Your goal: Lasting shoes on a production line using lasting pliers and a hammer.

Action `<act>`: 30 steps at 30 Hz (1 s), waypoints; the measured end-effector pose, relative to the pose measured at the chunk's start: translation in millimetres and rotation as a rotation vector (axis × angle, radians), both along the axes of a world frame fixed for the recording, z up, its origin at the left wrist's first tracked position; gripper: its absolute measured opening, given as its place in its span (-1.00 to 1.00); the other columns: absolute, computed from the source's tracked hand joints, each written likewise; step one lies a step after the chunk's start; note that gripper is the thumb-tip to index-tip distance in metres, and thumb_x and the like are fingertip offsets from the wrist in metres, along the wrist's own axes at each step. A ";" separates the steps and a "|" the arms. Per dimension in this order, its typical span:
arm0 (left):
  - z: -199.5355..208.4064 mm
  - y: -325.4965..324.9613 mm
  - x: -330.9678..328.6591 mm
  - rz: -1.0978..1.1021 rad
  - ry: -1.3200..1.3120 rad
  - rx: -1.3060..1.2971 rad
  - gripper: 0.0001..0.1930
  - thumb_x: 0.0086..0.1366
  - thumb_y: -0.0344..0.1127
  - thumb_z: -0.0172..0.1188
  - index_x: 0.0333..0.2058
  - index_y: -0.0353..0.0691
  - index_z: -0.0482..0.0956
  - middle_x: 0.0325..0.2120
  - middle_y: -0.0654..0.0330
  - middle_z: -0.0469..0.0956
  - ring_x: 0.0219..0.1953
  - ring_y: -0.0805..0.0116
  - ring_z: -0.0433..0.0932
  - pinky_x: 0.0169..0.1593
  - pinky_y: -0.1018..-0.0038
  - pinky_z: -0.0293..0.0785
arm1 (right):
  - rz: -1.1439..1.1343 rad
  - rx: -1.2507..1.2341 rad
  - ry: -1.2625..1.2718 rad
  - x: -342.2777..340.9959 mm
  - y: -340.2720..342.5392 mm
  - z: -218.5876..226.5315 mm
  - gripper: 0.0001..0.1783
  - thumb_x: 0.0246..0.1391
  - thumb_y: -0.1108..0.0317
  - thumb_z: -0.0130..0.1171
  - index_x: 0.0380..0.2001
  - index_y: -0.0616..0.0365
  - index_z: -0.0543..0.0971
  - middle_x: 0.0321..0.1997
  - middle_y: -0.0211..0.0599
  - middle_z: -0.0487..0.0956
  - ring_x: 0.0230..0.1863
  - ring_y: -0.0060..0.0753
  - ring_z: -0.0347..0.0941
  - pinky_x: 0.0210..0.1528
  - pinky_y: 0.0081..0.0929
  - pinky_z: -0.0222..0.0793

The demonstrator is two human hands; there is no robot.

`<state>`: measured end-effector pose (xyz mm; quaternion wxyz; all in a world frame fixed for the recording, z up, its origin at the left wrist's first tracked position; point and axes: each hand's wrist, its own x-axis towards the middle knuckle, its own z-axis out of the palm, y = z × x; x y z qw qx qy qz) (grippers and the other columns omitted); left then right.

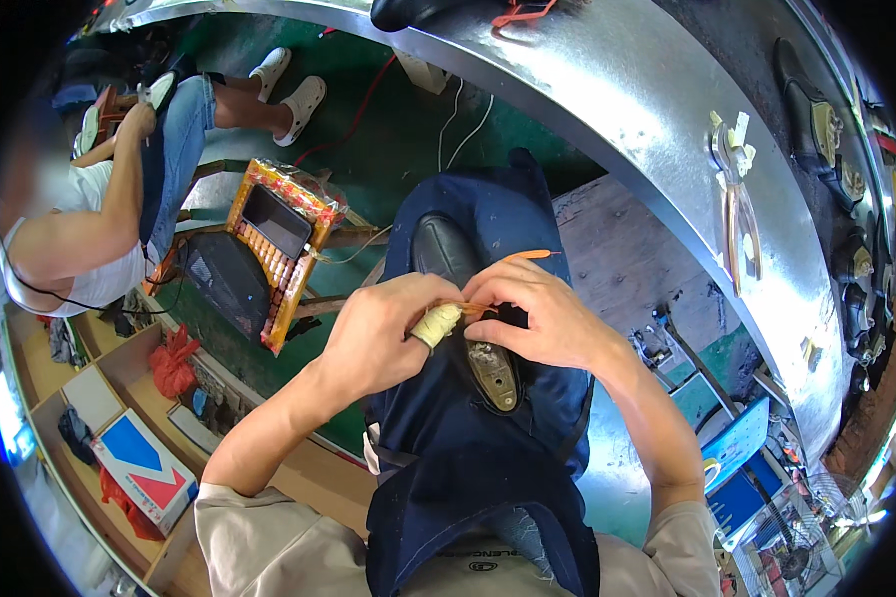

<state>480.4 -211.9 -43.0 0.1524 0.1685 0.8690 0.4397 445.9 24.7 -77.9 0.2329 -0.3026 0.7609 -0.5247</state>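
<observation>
A black shoe (pixel 440 246) lies on my lap over the dark blue apron, toe pointing away. A worn metal piece, apparently part of a shoe last (pixel 495 376), shows at its near end. My left hand (pixel 376 323) is closed over the shoe's left side. Pale yellow wrapping (pixel 436 324) shows at its thumb; whether it covers the thumb or a separate thing, I cannot tell. Between both hands runs a thin orange strip (pixel 473 307), its end rising beyond my right knuckles. My right hand (pixel 540 313) pinches it with bent fingers. The shoe's middle is hidden.
A curved metal bench (pixel 607 90) arcs along the far and right sides, with pliers (pixel 735 204) and several black shoes. Left stand a beaded seat (pixel 274 261) with a phone (pixel 278 221), open wooden compartments and a cardboard box (pixel 144 468). Another person (pixel 80 234) sits far left.
</observation>
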 end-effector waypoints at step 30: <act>-1.9 -7.1 5.2 0.165 -1.224 0.530 -0.82 0.47 -0.38 0.10 -0.05 -0.27 0.59 -0.51 0.48 0.40 -0.56 0.70 0.24 -0.51 0.63 0.15 | -0.150 -0.158 -0.702 3.2 4.4 3.2 -0.78 0.33 0.28 0.22 -0.11 0.21 0.61 -0.23 -0.35 0.68 -0.17 -0.46 0.63 -0.07 -0.50 0.54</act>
